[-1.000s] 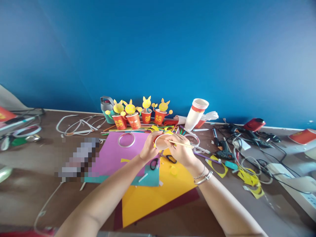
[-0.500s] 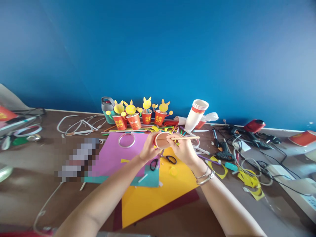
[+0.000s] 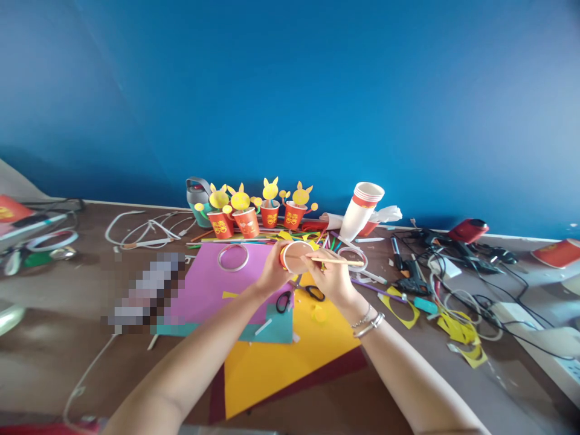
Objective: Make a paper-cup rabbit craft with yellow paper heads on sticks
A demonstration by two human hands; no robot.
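Red cups (image 3: pixel 220 228) marked "囍" are holding yellow eared cutouts (image 3: pixel 270 191). The left hand (image 3: pixel 272 267) is gripping a paper cup (image 3: pixel 296 249), the right hand (image 3: pixel 335 282) a wooden stick (image 3: pixel 341 261) at its mouth.

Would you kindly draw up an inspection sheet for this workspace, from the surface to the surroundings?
Surface: brown table with purple, teal and yellow sheets overlapping on it.
Things in hand: paper cup, its opening facing the camera; pale stick, one end over that opening, contact unclear.
Clutter: scissors, yellow scraps, glue gun.
Hands: left hand grips the cup; right hand pinches the stick.
Cables: white cable looped at left; black cables tangled at right.
Surroundings: blue wall behind; four decorated red cups and a leaning cup stack before it.
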